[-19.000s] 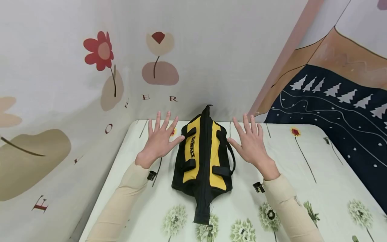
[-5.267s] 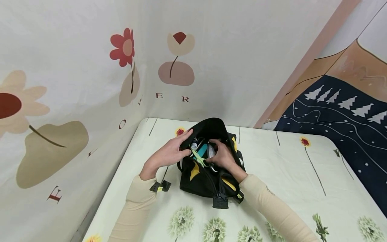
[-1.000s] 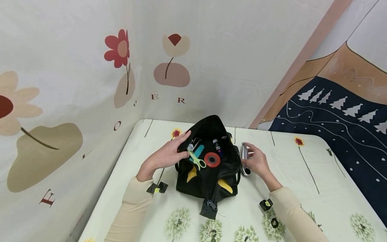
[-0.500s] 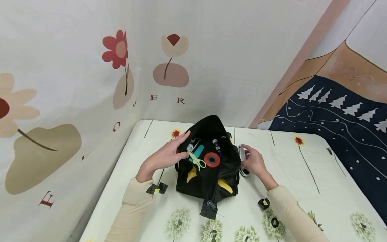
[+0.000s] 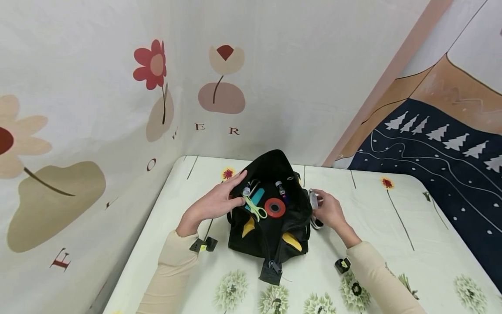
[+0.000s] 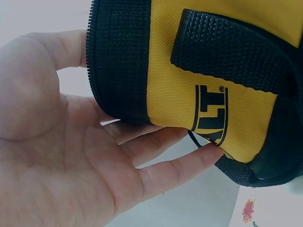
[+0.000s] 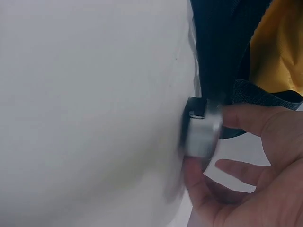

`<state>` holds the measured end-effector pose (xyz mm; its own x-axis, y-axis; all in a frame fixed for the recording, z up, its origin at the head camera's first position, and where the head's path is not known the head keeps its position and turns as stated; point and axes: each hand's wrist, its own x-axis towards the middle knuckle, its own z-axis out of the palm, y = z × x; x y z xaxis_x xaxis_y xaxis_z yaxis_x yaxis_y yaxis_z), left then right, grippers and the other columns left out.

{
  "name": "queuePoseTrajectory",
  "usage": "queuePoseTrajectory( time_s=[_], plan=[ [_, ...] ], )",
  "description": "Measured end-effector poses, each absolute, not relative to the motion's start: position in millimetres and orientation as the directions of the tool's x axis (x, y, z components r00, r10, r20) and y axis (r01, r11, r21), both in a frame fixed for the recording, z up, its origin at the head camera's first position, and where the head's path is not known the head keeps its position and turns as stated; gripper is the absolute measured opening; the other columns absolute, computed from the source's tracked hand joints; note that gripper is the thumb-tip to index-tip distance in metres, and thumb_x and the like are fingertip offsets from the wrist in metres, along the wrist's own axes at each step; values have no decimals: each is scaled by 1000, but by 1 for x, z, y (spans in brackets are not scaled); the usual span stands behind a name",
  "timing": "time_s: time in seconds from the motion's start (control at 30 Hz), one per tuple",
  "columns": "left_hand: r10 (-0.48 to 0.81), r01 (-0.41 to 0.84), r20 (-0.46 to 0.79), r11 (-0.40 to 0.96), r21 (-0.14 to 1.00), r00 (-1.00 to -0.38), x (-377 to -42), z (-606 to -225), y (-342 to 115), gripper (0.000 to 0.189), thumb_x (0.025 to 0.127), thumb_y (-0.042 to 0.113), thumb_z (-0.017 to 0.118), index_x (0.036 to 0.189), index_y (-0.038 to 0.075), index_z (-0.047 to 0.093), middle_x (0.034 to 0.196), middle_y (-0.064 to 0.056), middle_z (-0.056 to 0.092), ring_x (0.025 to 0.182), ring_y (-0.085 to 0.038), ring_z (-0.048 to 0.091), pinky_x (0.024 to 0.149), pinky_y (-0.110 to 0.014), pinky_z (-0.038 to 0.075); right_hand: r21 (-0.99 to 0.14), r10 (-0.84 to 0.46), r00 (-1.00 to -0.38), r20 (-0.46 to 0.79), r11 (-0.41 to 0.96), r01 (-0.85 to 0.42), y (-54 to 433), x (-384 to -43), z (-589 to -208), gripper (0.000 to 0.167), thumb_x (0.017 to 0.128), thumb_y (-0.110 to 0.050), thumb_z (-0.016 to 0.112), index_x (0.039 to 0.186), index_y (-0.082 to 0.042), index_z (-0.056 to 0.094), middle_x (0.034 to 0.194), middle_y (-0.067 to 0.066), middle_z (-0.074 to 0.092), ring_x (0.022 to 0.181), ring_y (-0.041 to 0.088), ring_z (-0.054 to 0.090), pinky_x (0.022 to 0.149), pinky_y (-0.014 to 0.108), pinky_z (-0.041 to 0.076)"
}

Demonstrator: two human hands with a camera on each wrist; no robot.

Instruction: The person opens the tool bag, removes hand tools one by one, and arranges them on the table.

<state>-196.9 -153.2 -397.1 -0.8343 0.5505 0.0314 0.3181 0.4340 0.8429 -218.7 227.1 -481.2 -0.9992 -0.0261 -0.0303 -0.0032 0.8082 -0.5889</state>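
A black-and-yellow tool bag (image 5: pixel 251 242) stands on the table with its mouth spread wide. My left hand (image 5: pixel 213 201) grips the left rim, fingers along the outer yellow side (image 6: pixel 213 109) in the left wrist view. My right hand (image 5: pixel 330 210) is just outside the bag's right side and pinches a silver-and-black tool (image 5: pixel 313 199) between thumb and fingers; its kind I cannot tell. In the right wrist view the tool (image 7: pixel 202 137) is blurred, close to the bag. Inside the bag lie light-green scissors (image 5: pixel 260 213), a teal object (image 5: pixel 256 197) and a red roll of tape (image 5: pixel 275 207).
A small dark-capped tube (image 5: pixel 280 189) and a clear-ended item (image 5: pixel 246 191) also lie in the bag. A white flower-print cloth covers the table (image 5: pixel 372 209). Printed fabric walls (image 5: pixel 274 109) rise behind and to the left.
Since the first frame, the bag has been opened and the silver tool brought out to its right. Over the last second, my right hand has shifted slightly left towards the bag; my left hand holds still.
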Motion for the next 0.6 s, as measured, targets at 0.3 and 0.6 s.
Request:
queuePoseTrajectory(
  time_s=[0.3, 0.6],
  plan=[
    [552, 322, 33, 436, 840, -833, -198, -397, -154, 83, 106, 11, 58, 178, 4, 17, 185, -18, 11, 170, -38, 13, 133, -61, 23, -595, -29, -998, 56, 802, -57, 235, -214, -475, 55, 99, -2, 76, 150, 10, 60, 133, 39, 68, 115, 51, 73, 95, 62, 59],
    [559, 323, 32, 432, 842, -829, -198, -397, -154, 84, 106, 11, 57, 178, 3, 16, 185, -17, 9, 171, -37, 12, 134, -61, 22, -642, 63, -971, 229, 760, -102, 232, -211, -454, 50, 101, -2, 74, 149, 8, 63, 135, 35, 68, 122, 51, 69, 101, 63, 57]
  ],
)
